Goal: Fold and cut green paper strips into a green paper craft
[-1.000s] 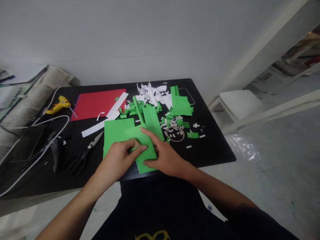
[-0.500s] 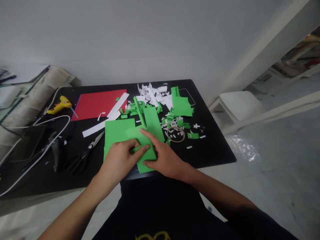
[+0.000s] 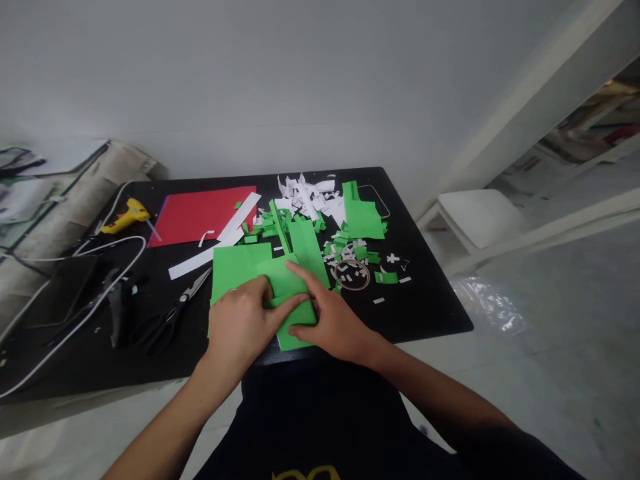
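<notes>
A folded piece of green paper [image 3: 280,273] lies at the table's front edge between my hands. My left hand [image 3: 243,320] grips its left side, with the thumb stretched across the fold and the other fingers curled. On the paper's right side is my right hand [image 3: 335,320], index finger along the upper part and thumb at the lower edge. Beneath and beside it are another green sheet [image 3: 235,257] and a long green strip [image 3: 307,247]. A narrow folded green strip [image 3: 279,225] points away behind the paper.
Black-handled scissors [image 3: 173,313] lie left of my left hand. Further left are a yellow glue gun [image 3: 127,217] and a white cable [image 3: 115,283]. Red paper [image 3: 200,213], white scraps [image 3: 320,197], green scraps and a round ring [image 3: 353,287] cover the black table [image 3: 425,300].
My left thumb has slid a little to the right across the fold, closer to the right hand's fingers. The whole view has shifted slightly.
</notes>
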Motion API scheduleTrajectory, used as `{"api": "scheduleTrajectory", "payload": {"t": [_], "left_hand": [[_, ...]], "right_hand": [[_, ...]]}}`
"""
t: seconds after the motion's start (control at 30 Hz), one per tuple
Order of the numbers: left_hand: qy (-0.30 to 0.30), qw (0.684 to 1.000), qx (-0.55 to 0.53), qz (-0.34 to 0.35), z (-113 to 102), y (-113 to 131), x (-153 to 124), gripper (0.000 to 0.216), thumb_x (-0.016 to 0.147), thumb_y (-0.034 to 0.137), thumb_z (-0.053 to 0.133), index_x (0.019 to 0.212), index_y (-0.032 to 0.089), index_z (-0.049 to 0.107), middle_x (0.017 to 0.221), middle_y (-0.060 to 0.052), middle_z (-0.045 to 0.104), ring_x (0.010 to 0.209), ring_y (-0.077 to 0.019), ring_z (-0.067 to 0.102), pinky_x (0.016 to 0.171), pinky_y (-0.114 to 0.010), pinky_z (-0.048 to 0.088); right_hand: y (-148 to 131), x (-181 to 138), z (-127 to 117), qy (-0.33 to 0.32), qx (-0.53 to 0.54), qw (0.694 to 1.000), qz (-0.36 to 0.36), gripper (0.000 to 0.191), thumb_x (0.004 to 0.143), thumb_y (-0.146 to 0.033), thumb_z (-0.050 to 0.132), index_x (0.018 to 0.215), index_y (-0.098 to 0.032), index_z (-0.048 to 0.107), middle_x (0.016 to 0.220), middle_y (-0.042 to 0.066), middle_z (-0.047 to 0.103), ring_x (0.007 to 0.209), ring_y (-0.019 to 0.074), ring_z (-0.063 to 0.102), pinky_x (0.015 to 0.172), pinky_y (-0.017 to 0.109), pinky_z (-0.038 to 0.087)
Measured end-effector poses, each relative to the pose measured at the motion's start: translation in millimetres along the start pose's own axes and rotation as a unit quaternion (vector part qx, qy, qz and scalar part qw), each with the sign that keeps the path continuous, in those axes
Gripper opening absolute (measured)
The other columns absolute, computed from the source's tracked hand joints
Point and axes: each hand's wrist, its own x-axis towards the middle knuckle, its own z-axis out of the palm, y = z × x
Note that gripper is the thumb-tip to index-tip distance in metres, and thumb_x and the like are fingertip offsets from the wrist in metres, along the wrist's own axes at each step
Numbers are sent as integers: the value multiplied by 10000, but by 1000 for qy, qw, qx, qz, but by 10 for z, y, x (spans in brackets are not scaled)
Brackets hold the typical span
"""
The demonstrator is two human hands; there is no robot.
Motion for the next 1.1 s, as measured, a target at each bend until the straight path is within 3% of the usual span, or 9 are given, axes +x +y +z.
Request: {"api": "scheduleTrajectory", "payload": {"t": [0.17, 0.27, 0.37, 0.43, 0.6, 0.67, 0.77, 0.87, 1.1], "left_hand": [[9, 992, -107, -66, 7, -115, -1, 554, 750, 694, 768, 872, 254, 455, 747, 3, 606, 638, -216, 592, 568, -300, 367], [-29, 959, -264, -97, 65, -166, -10, 584, 747, 616, 810, 1074, 239, 506, 931, -36, 688, 840, -257, 691, 680, -336, 501], [-54, 907, -395, -139, 125, -161, -19, 680, 715, 550, 856, 1205, 227, 512, 884, -18, 703, 822, -248, 710, 666, -331, 534], [-45, 882, -441, -162, 144, -136, -20, 721, 672, 512, 892, 1214, 223, 516, 794, 18, 678, 755, -225, 701, 625, -307, 527], [-69, 823, -532, -190, 136, -80, -13, 741, 630, 476, 928, 1181, 212, 509, 735, 36, 693, 698, -206, 703, 655, -317, 551], [-55, 807, -553, -201, 138, -64, -15, 763, 606, 468, 948, 1173, 211, 507, 733, 40, 703, 677, -192, 700, 670, -313, 549], [-10, 796, -566, -215, 153, -39, -29, 781, 573, 457, 968, 1157, 219, 507, 705, 57, 697, 646, -172, 685, 651, -287, 530], [15, 800, -560, -213, 175, -26, -53, 768, 591, 456, 961, 1180, 217, 530, 677, 74, 665, 635, -158, 667, 629, -265, 507], [28, 812, -549, -198, 239, -44, -100, 705, 665, 426, 938, 1242, 217, 591, 695, 84, 616, 594, -91, 569, 592, -206, 451]], "right_hand": [[26, -26, -4, -28, 146, 989, 11, 1039, 786, -139, 806, 1638, -403, 274, 1192, 55, 659, 997, 246, 664, 807, 377, 591], [40, -24, 0, -44, 224, 974, 7, 880, 896, -265, 746, 1633, -371, 276, 1080, 38, 646, 934, 216, 660, 792, 361, 589], [54, -13, -12, -9, 173, 985, 4, 616, 1035, -366, 569, 1612, -339, 355, 763, -31, 496, 638, 157, 511, 629, 307, 515], [65, -7, -25, 17, 119, 993, -6, 549, 1069, -393, 500, 1603, -332, 385, 682, -53, 377, 553, 149, 381, 554, 295, 436], [118, 3, -20, 75, 115, 990, -3, 636, 1054, -428, 530, 1630, -296, 295, 656, -58, 394, 552, 171, 383, 563, 321, 428], [148, 9, -3, 103, 135, 985, 16, 590, 1041, -462, 550, 1575, -275, 384, 652, -54, 422, 565, 176, 424, 572, 323, 448], [179, 14, 14, 98, 131, 986, 36, 341, 1005, -519, 600, 1159, -226, 681, 650, -40, 448, 595, 164, 451, 576, 306, 435], [171, -2, 6, 73, 123, 989, 46, 436, 961, -539, 652, 704, -194, 586, 635, -43, 425, 606, 132, 419, 572, 282, 376], [86, -36, -79, -24, 279, 957, 76, 389, 759, -498, 880, 843, -183, 668, 714, -43, 608, 713, 149, 584, 730, 299, 498]]}}
